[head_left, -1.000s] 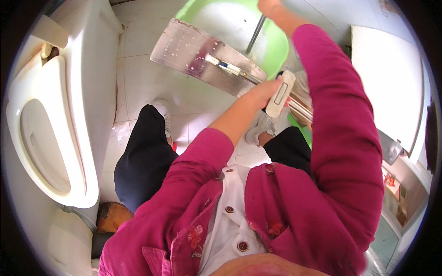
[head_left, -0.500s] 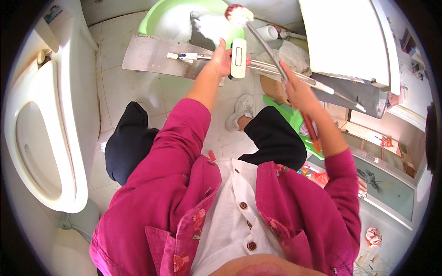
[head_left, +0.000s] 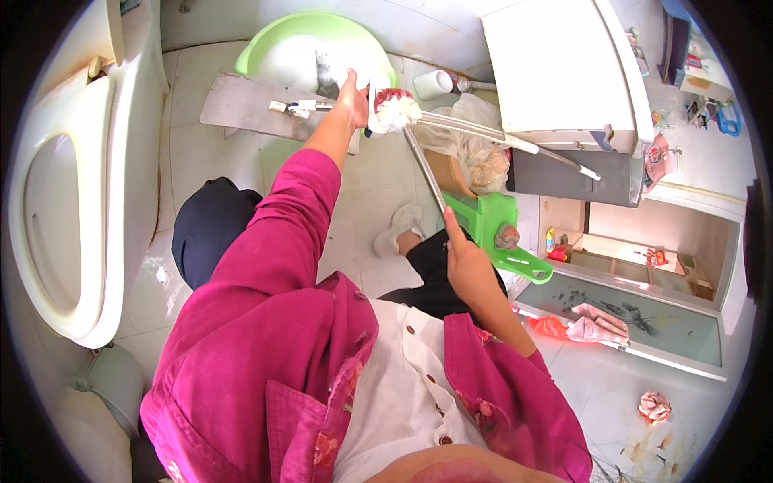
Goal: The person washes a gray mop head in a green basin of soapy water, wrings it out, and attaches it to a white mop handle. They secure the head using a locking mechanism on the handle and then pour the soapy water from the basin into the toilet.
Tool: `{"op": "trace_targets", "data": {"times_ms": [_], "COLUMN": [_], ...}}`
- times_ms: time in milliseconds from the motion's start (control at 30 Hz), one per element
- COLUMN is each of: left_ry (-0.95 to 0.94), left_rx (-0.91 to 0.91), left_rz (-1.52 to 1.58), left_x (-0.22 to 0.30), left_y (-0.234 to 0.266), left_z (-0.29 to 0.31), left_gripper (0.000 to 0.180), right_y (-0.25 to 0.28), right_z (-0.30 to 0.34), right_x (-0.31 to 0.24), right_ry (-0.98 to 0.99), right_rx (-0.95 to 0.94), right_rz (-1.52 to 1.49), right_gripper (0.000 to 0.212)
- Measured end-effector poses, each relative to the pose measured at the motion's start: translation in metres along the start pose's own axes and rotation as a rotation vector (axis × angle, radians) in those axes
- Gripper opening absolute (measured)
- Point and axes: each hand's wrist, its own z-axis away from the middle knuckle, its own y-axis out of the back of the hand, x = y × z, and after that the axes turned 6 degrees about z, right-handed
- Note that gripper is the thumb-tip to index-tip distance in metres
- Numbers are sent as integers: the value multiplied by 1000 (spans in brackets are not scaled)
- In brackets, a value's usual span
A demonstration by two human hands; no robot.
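My left hand (head_left: 352, 103) is closed around a long-poled mop-like tool (head_left: 515, 143) at its white block. The metal poles reach out to the right, and a white clip-like end lies over a metal board (head_left: 233, 101). In my right hand (head_left: 465, 256) is a long-handled brush (head_left: 427, 165), its metal handle gripped with the index finger stretched along it. The brush's red and white bristle head (head_left: 394, 109) lies against the block beside my left hand and covers most of it. Behind the board stands a green basin (head_left: 245, 60) with white suds and a dark thing in it.
A white toilet (head_left: 97, 217) stands at the left. To the right are a white cabinet (head_left: 564, 72), a clear plastic bag (head_left: 471, 137) and a green plastic stool (head_left: 491, 221). A white cup-like container (head_left: 435, 84) lies near the wall. A low glass-fronted cabinet (head_left: 684, 338) holds pink cloth on its edge.
The brush head has come down from above the mop-like tool onto its white block. My right hand has drawn back toward my body. The whole view has shifted somewhat.
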Motion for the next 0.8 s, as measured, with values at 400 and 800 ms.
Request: {"op": "trace_targets", "data": {"times_ms": [400,800], "left_ry": [31,-48], "left_rx": [-28,-153], "left_rz": [80,101], "left_x": [-17,1], "left_y": [-5,21], "left_z": [-6,-22], "left_gripper": [105,109], "right_y": [-20,-12], "right_z": [-128,-46], "right_x": [5,-11], "right_ry": [43,12], "right_rx": [34,-53], "right_rz": [118,-6], "right_gripper": [66,67]}}
